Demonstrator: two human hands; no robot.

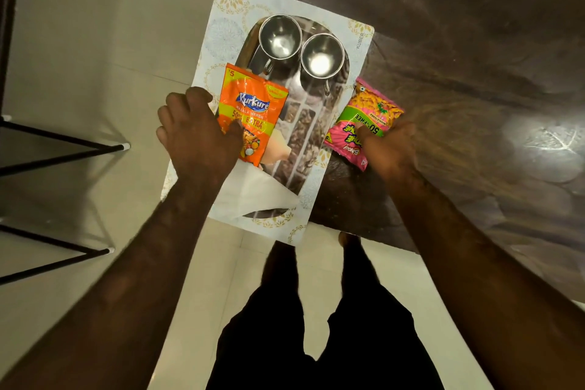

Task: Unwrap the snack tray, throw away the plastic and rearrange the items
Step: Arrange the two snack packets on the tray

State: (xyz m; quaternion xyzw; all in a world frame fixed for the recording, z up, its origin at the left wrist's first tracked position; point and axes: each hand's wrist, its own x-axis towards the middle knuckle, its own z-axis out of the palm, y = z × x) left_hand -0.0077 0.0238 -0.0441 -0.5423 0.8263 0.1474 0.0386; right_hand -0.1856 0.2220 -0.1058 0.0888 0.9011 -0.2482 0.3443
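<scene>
A shiny oval steel tray (304, 136) lies on a white patterned placemat (228, 6) at the edge of a dark stone table. Two steel cups, one to the left (280, 38) and one to the right (322, 55), stand at the tray's far end. My left hand (196, 133) grips an orange Kurkure snack packet (253, 111) over the tray's left side. My right hand (389, 149) holds a pink Bingo snack packet (364, 120) on the table just right of the mat. A white folded napkin (253, 193) lies on the tray's near end. I see no plastic wrap.
The dark stone table (459, 57) stretches to the right and far side. The placemat overhangs the table's left edge above the pale tiled floor (95, 57). Black metal rack legs (63, 149) stand at the left. My legs and feet are below the mat.
</scene>
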